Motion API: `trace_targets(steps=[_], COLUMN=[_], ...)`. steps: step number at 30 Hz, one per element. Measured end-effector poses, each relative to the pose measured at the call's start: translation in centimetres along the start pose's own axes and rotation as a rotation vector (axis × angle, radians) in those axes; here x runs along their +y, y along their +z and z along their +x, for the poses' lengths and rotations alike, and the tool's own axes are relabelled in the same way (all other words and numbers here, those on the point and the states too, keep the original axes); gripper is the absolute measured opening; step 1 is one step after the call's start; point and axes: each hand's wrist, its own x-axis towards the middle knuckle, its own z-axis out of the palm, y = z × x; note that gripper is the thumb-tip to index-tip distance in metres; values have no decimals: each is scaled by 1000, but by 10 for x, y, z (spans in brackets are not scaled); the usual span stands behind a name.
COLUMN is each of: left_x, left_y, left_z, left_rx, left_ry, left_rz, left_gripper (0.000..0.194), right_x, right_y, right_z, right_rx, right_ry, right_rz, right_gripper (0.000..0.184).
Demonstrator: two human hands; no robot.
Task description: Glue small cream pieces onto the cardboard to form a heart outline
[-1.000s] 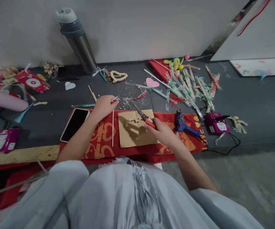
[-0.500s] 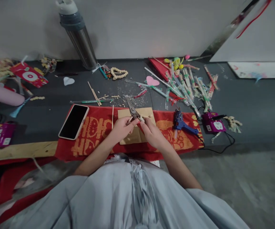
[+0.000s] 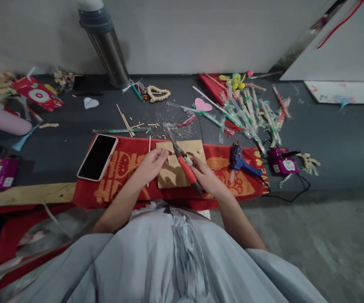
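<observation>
My right hand (image 3: 207, 174) is closed on a pair of pliers (image 3: 185, 166) with red handles. Their metal jaws point up and to the left, away from me, and the handles slant down toward my body. A small pale piece (image 3: 188, 161) shows by its fingertips. My left hand (image 3: 152, 165) is just left of the pliers, thumb and fingers pinched together; what lies between them, if anything, is too small to name. Both hands are above a brown cardboard piece (image 3: 172, 179) on a red towel (image 3: 128, 168). Small pale bits lie on the cardboard's far right part.
A phone (image 3: 98, 156) lies left on the towel, a blue glue gun (image 3: 245, 164) right. Behind are thin wooden sticks (image 3: 125, 120), a heart-shaped beaded piece (image 3: 158, 93), a pink heart (image 3: 203, 105) and several wrapped sticks (image 3: 248, 111). A steel bottle (image 3: 107, 50) stands at the back.
My left hand has moved left, away from the pliers. The pliers' red handles, hidden before, now show slanting down beside my right hand.
</observation>
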Motion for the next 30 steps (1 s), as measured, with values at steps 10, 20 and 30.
trace_targets(steps=[10,20,30], left_x=[-12,-7,1], left_y=[-20,-23,-24], left_z=[9,9,7], left_rx=[96,67,74], left_ry=[122,126,106], left_rz=[151,207,219], left_gripper=[31,26,28], right_x=[-8,-14,-6], right_y=[-4,-7,-3], right_z=[-7,-9,-5], right_rx=[-141,-188,-136], right_ry=[-16,-78,-44], right_rz=[-4,-23,60], right_gripper=[41,40,37])
